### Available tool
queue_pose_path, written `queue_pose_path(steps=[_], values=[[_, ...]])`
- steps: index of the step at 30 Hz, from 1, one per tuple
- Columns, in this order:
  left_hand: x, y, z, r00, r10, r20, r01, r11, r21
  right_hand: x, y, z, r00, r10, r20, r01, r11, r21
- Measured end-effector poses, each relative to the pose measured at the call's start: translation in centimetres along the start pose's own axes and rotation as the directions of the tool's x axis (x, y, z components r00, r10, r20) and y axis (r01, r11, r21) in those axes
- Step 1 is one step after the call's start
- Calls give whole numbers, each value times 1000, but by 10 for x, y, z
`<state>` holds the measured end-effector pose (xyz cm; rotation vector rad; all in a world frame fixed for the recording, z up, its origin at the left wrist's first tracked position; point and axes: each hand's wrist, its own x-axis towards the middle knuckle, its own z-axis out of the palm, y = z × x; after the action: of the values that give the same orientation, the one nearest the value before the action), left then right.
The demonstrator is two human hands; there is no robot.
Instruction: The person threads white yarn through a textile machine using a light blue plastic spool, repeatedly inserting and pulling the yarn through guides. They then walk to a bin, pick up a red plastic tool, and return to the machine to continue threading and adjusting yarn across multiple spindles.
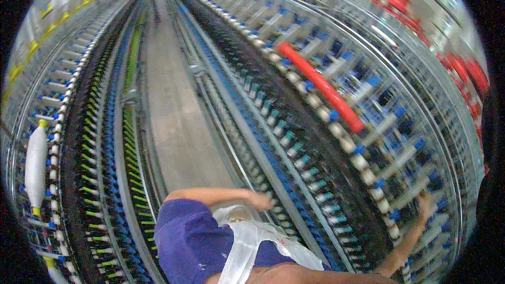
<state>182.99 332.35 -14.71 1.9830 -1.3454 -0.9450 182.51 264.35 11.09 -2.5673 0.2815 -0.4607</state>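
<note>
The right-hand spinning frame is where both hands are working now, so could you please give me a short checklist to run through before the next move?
1. Right hand reaches the upper rollers of the spinning frame: ok.
2. Left hand is at the lower bobbin row: ok.
3. Either hand gripping anything: cannot tell, too blurred.
4. White bag hangs at the body, close to the spindles: not ok.
5. Aisle floor ahead is free of obstacles: ok.
6. Red tube lies seated along the frame: ok.
</note>
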Motion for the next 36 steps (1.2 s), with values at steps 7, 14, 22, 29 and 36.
queue_pose_path(steps=[7, 14, 22, 29, 36], values=[[-218, -153, 114, 816, -560, 144, 557, 696, -453, -84, -210, 229, 652, 93, -753, -185, 982, -38], [-294, -225, 72, 721, -690, 54, 475, 437, -764, -11, -440, 484, 751, -557, -355, 525, 829, -192], [-464, -331, -67, 596, -802, 40, 399, 252, -881, 123, -678, 739, 877, -480, -23, 462, 829, 316], [-668, -348, -271, -695, -538, -477, 145, 545, -826, 106, -1052, 913, 536, -843, -42, 591, 340, 731], [-834, -501, -376, -733, -525, -433, 271, 359, -893, 137, -1294, 1064, 449, -892, -55, 499, 199, 844]])
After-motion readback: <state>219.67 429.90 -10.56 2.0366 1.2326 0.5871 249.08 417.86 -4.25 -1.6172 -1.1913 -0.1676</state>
